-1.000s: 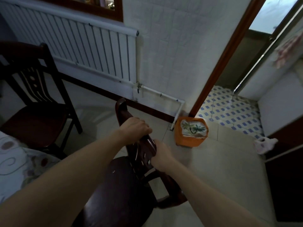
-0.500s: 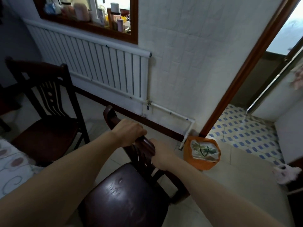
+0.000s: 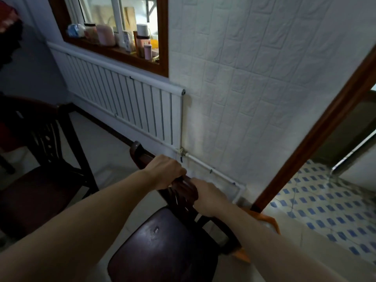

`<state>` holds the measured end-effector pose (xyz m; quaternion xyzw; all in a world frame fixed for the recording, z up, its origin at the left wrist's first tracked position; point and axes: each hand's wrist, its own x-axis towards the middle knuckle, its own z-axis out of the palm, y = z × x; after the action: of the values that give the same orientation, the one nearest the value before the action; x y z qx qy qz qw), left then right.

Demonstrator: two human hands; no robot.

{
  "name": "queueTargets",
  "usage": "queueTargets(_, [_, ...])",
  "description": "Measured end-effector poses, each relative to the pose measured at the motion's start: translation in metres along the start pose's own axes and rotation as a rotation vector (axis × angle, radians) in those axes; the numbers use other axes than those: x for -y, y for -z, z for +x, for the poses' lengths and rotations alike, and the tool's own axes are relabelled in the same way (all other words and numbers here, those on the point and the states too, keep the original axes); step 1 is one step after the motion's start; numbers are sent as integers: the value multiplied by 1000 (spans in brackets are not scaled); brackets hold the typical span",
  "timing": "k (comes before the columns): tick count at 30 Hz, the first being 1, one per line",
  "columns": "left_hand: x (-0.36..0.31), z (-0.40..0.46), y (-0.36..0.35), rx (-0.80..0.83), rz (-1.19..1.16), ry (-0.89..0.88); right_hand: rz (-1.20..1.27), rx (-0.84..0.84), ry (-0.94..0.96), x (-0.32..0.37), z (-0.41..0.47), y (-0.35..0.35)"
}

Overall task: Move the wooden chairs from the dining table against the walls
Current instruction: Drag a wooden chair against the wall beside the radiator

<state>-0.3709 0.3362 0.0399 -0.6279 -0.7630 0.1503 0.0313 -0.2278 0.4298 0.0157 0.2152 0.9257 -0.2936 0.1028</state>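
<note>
The left hand [image 3: 165, 171] and right hand [image 3: 206, 198] grip the top rail of the wooden chair [image 3: 162, 237], which looks hard and heavy.

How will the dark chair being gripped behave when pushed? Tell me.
The chair looks solid wood: probably stiff and fairly heavy. Both hands, left hand and right hand, grip its top rail, so it may tip. Its legs might slide on the smooth floor.
</note>
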Motion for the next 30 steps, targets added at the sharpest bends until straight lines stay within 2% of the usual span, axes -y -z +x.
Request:
queueTargets(10, [34, 122, 5, -24, 19, 1, -36, 57, -1, -59, 88, 89])
queueTargets(17, [62, 215, -9, -82, -59, -71, -36, 76, -87, -99, 153, 131])
queueTargets(22, [69, 268, -17, -65, -123, -86, -73, -3, -135, -131, 184, 146])
queueTargets(25, [71, 297, -24, -39, -115, -68, -168, -78, -125, -151, 199, 148])
queueTargets(30, [75, 336, -19, 13, -38, -48, -474, -146, -53, -172, 221, 159])
